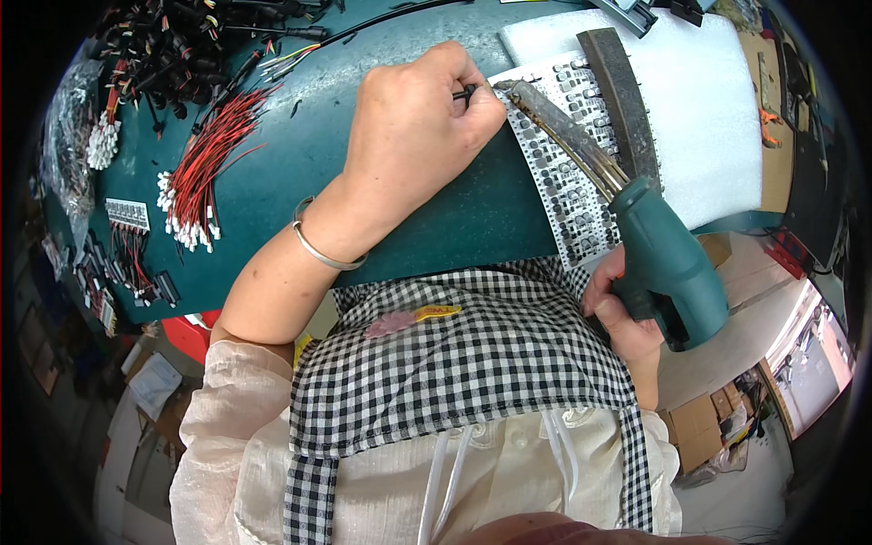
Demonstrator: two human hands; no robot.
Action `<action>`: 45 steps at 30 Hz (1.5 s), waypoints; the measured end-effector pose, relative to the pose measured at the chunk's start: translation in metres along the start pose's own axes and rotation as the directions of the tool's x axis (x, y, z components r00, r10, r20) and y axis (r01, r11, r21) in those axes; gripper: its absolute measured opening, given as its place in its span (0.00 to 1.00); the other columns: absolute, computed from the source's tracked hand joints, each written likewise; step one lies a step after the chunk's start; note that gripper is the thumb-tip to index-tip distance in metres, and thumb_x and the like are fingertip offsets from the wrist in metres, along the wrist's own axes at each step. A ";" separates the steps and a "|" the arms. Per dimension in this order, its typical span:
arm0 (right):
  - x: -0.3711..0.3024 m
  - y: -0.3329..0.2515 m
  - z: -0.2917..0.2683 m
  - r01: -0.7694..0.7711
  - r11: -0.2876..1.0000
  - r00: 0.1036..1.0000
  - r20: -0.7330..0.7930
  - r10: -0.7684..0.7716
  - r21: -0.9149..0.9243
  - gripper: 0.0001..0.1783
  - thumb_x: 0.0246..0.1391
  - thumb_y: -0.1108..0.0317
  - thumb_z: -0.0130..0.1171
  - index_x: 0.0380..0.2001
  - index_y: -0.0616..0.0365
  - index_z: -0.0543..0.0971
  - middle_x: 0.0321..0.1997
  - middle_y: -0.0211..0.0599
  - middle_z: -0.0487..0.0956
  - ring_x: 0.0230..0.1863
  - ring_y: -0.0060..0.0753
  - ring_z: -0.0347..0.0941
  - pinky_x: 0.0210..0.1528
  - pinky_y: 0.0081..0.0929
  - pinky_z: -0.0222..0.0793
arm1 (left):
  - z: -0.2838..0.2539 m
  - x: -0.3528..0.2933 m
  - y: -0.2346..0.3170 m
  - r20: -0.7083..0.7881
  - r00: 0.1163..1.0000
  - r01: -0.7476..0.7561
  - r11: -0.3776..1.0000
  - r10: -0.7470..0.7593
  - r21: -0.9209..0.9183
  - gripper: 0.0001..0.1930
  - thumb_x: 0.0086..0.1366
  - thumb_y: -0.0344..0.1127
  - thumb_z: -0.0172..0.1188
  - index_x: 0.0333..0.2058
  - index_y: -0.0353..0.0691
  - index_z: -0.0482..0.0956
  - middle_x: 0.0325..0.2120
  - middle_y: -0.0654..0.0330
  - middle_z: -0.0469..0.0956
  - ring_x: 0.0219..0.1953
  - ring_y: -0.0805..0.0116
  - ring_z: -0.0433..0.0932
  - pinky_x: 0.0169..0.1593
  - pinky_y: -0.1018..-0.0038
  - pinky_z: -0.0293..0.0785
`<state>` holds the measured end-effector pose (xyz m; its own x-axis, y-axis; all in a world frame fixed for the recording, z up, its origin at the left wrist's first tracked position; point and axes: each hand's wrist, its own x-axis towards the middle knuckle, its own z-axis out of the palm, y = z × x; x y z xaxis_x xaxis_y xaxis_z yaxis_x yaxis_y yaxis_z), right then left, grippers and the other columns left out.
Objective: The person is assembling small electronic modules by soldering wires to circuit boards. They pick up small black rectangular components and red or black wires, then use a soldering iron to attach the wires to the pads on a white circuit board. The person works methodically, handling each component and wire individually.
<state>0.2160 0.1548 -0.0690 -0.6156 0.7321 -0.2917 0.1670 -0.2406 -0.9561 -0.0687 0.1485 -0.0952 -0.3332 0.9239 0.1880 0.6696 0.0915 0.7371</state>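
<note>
My left hand (413,123) is closed, its fingers pinching a thin black cable (465,93) at the left edge of a white circuit board panel (561,207). In my right hand (627,318) is a green soldering gun (672,259), its metal rods slanting up and left across the panel. The gun's tip comes close to my left fingertips; whether it touches the cable I cannot tell. Rows of small dark parts cover the panel. A curved dark bar (622,104) lies over the panel's right part.
White foam (708,136) lies under and right of the panel on the green table (472,218). To the left are red wires with white connectors (213,168), a small board with wires (127,214), and a heap of black cables (173,54). Cardboard boxes (695,431) stand lower right.
</note>
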 end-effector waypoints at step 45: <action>-0.011 -0.017 0.013 -0.079 0.984 0.984 -0.149 0.103 0.159 0.38 0.43 0.57 0.72 0.50 0.69 0.66 0.19 0.33 0.68 0.18 0.25 0.65 0.21 0.22 0.64 | -0.009 0.003 0.000 0.229 0.953 0.201 0.980 -0.198 0.011 0.07 0.54 0.31 0.63 0.27 0.32 0.79 0.19 0.61 0.81 0.21 0.84 0.74 0.26 0.83 0.69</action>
<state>0.2092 0.1427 -0.0489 -0.4740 0.7901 -0.3888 0.0900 -0.3958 -0.9139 -0.0754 0.1476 -0.0889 -0.2978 0.9476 -0.1158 0.5963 0.2794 0.7526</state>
